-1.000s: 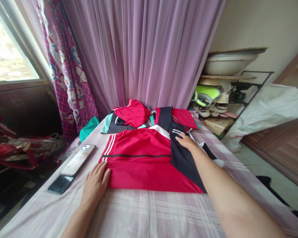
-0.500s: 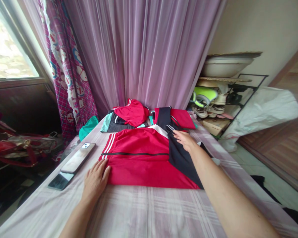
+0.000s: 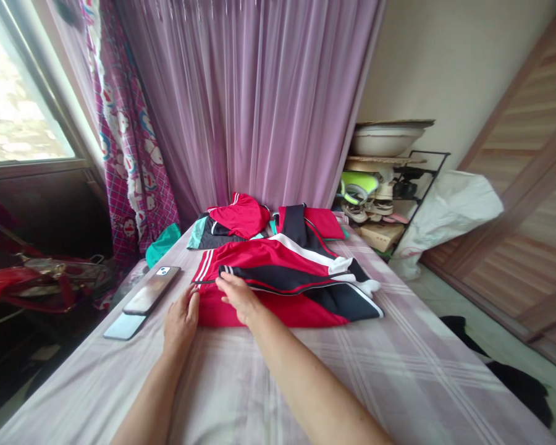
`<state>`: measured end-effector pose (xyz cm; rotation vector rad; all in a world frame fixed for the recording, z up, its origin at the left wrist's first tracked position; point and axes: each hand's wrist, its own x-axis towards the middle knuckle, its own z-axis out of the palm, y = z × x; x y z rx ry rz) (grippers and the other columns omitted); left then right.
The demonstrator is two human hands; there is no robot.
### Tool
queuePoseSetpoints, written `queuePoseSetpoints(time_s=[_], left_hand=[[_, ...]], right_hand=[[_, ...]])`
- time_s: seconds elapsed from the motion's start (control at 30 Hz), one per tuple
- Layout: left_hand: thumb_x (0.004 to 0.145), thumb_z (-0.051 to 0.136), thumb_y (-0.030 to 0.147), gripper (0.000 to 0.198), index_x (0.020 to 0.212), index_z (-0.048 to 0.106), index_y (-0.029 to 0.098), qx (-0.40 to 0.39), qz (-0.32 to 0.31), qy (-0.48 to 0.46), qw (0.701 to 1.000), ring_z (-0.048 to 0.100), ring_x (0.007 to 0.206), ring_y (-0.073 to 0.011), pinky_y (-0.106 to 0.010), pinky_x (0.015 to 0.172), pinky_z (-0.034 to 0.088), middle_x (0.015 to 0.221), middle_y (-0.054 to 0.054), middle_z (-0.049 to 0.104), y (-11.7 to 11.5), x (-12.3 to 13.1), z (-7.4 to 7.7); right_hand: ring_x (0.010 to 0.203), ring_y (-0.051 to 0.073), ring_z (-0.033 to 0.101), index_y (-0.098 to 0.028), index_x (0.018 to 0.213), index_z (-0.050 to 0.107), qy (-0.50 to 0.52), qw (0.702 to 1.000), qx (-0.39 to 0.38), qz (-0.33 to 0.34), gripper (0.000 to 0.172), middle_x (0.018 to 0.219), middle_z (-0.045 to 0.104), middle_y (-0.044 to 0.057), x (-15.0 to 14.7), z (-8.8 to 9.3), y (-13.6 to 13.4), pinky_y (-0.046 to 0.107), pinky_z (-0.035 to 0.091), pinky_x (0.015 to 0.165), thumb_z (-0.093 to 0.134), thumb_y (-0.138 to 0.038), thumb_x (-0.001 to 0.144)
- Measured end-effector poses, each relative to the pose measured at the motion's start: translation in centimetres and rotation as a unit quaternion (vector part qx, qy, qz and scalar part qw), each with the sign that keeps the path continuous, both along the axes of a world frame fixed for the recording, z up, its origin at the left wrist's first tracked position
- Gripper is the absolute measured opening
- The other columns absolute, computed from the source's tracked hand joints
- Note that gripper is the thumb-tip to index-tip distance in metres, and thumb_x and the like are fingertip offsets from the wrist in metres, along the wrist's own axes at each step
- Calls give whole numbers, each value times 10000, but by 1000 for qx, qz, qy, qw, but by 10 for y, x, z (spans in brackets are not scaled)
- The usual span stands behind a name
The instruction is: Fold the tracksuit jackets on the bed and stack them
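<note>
A red jacket with a black zip, black and white sleeve parts and a white-striped hem lies folded across the bed. My left hand rests at the hem on the jacket's left edge, fingers on the cloth. My right hand grips the striped cuff of a black sleeve, which stretches leftward over the red body. Its fingertips partly hide the cuff. At the jacket's right end the white sleeve trim and some black cloth are bunched.
Behind the jacket lie a red and dark clothes pile and a folded red garment. Two phones, one overlapping the other, are at the left. A shoe rack stands beyond the bed's right edge, near a white sack.
My right hand has moved left with the cuff, laying the sleeve over the jacket body. The left hand stays by the hem. The view has shifted slightly.
</note>
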<state>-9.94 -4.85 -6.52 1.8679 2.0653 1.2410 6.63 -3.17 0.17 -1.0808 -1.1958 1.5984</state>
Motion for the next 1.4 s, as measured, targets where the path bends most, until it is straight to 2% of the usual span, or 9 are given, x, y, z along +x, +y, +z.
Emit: queuePoseSetpoints(time_s=[0.13, 0.27, 0.37, 0.5, 0.67, 0.8, 0.97, 1.27, 1.4], left_hand=[[950, 335, 464, 525, 1370, 530, 218, -24, -14, -19, 999, 664, 1109, -250, -402, 978, 491, 1116, -69, 749, 1, 0, 0], [931, 446, 403, 516, 1433, 461, 288, -59, -13, 89, 994, 547, 1274, -268, -577, 1149, 249, 1256, -67, 695, -6, 11, 3], [895, 526, 363, 518, 1409, 503, 306, -57, -20, 172, 983, 476, 1336, -292, -620, 1159, 178, 1378, -93, 609, -13, 23, 10], [834, 592, 261, 452, 1278, 628, 342, -32, -80, 249, 965, 417, 1382, -308, -607, 1178, 163, 1453, -71, 538, -13, 34, 21], [905, 504, 236, 321, 1141, 699, 333, -59, -152, 304, 939, 508, 1301, -276, -575, 1192, 140, 1319, -31, 654, 8, 41, 38], [950, 405, 213, 335, 964, 732, 283, -57, -197, 330, 922, 642, 1104, -232, -532, 1174, 220, 1066, -27, 757, 31, 42, 62], [926, 438, 206, 314, 1075, 712, 242, 103, -173, 333, 921, 668, 1068, -248, -489, 1075, 386, 1100, -88, 750, 38, 20, 83], [944, 411, 296, 346, 1094, 717, 237, 79, -195, 339, 917, 691, 1036, -257, -478, 996, 468, 1111, -83, 753, -14, -29, 19], [908, 382, 228, 380, 1089, 716, 241, 63, -178, 315, 930, 676, 1077, -255, -479, 1012, 463, 1140, -73, 744, -14, -26, 19]], right_hand=[[860, 152, 689, -244, 1192, 659, -47, 994, -38, 88, 375, 1062, 729, 39, -4, -10, -16, 232, 504, 630, 643, -369, 840], [885, 203, 694, -229, 1064, 732, -197, 970, 145, 2, 275, 945, 764, 40, 58, -11, -18, 339, 549, 802, 599, -256, 825], [1090, 228, 647, -248, 1108, 723, -383, 881, 261, -101, 428, 1133, 734, 33, 139, -9, -15, 393, 463, 1021, 533, -95, 755], [1258, 285, 542, -225, 1270, 641, -637, 721, 216, -167, 585, 1343, 623, 92, 243, -19, -17, 449, 409, 1052, 500, -49, 730], [1115, 322, 632, -264, 1288, 620, -738, 643, 135, -156, 494, 1207, 695, 110, 302, -42, -21, 454, 471, 892, 575, -252, 796], [967, 266, 671, -271, 1105, 694, -736, 631, 156, -191, 322, 999, 745, 69, 309, -47, -18, 363, 458, 802, 573, -233, 810], [913, 208, 639, -225, 850, 686, -687, 653, 236, -215, 215, 920, 721, 33, 317, -54, -27, 300, 430, 785, 519, -107, 781], [975, 208, 618, -248, 855, 735, -658, 686, 246, -189, 346, 994, 720, 33, 325, -72, -62, 314, 458, 858, 453, -68, 765], [1015, 214, 632, -250, 882, 754, -664, 697, 211, -171, 413, 1032, 736, 31, 323, -55, -61, 326, 463, 919, 459, -22, 703]])
